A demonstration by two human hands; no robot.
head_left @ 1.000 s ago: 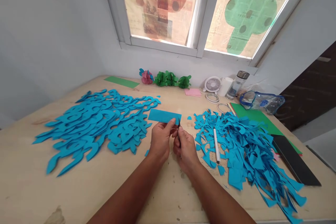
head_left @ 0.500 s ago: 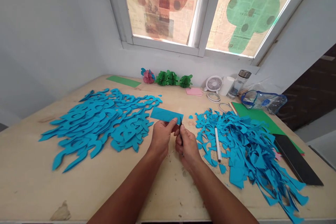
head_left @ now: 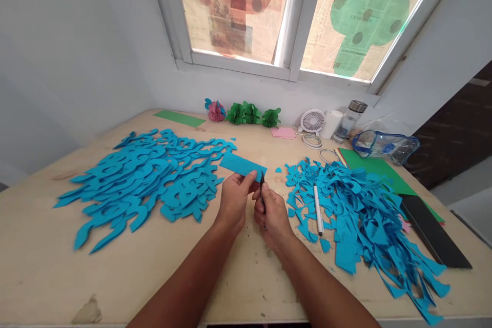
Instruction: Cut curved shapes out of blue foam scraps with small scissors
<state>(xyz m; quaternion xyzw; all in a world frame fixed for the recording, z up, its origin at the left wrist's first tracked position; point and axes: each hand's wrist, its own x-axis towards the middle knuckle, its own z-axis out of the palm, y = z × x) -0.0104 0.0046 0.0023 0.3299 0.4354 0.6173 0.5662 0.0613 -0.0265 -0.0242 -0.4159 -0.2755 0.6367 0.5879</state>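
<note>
My left hand (head_left: 235,197) pinches the lower edge of a blue paper strip (head_left: 238,164), thumb on top. Closed around dark-handled scissors (head_left: 263,184) is my right hand (head_left: 273,210); the blades meet the strip near its right end, and the fingers partly cover the handles. To the left of my hands spreads a pile of cut blue paper shapes (head_left: 130,169), curved and wavy. On the right lies a heap of blue paper scraps (head_left: 357,205), with a white pen (head_left: 318,210) on its left part.
Along the wall stand green folded-paper pieces (head_left: 249,113), a pink paper piece (head_left: 216,111), a small white fan (head_left: 312,121) and a water bottle (head_left: 348,122). A clear pouch (head_left: 386,147), green sheets (head_left: 384,174) and a black flat object (head_left: 434,230) are at the right.
The blue strip tilts a little more, its right end lower, and the scissors have turned slightly with my right hand. Both hands keep their holds. The whole view has shifted slightly.
</note>
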